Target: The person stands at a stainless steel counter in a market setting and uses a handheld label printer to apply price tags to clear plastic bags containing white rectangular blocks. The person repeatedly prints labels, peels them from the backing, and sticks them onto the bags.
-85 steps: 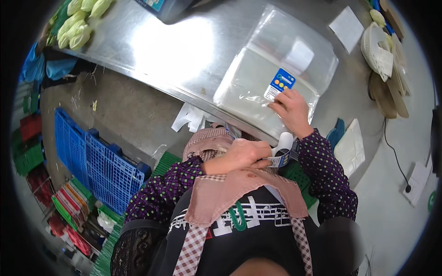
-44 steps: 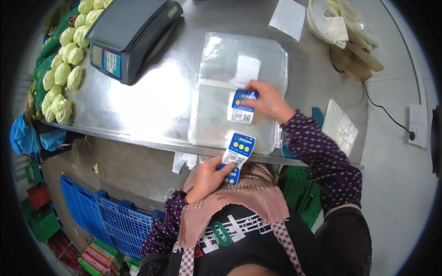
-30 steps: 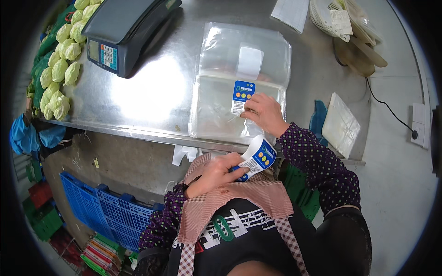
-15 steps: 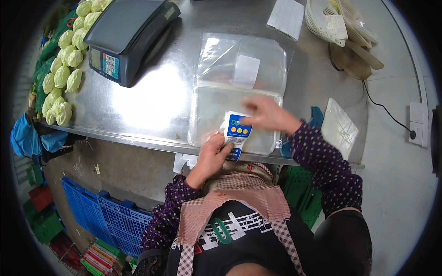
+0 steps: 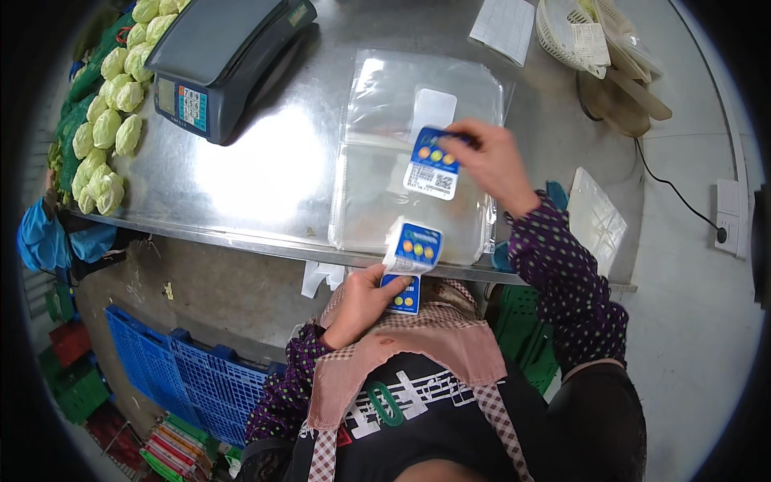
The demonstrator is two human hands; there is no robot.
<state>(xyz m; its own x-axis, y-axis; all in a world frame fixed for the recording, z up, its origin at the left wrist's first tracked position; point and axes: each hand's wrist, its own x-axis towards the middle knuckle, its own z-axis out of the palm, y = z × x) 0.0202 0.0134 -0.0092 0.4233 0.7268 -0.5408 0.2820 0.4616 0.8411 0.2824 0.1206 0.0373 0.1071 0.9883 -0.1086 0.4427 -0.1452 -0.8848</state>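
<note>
My left hand (image 5: pixel 365 301) is closed at the table's front edge. It pinches a folded strip of blue-and-white labels (image 5: pixel 418 247) between thumb and fingers. Over the clear plastic bags (image 5: pixel 371 189), my right hand (image 5: pixel 496 161) grips a single blue label (image 5: pixel 434 170) by its upper right corner. That label has coloured round marks and a white part with a printed code. The bags lie flat in a stack in front of me. A plain white label (image 5: pixel 434 108) shows on the far part of the stack.
A dark grey scale (image 5: pixel 229 68) stands on the metal table (image 5: pixel 257 181) at left, beside piled pale green cabbages (image 5: pixel 106 128). To the right lie a white packet (image 5: pixel 594 221) and a white basket (image 5: pixel 554 36). Blue plastic pallets (image 5: pixel 193 369) are below the table.
My right hand has moved away from the strip, up and to the right, with one label separated in its fingers. My left hand has lowered slightly with the strip.
</note>
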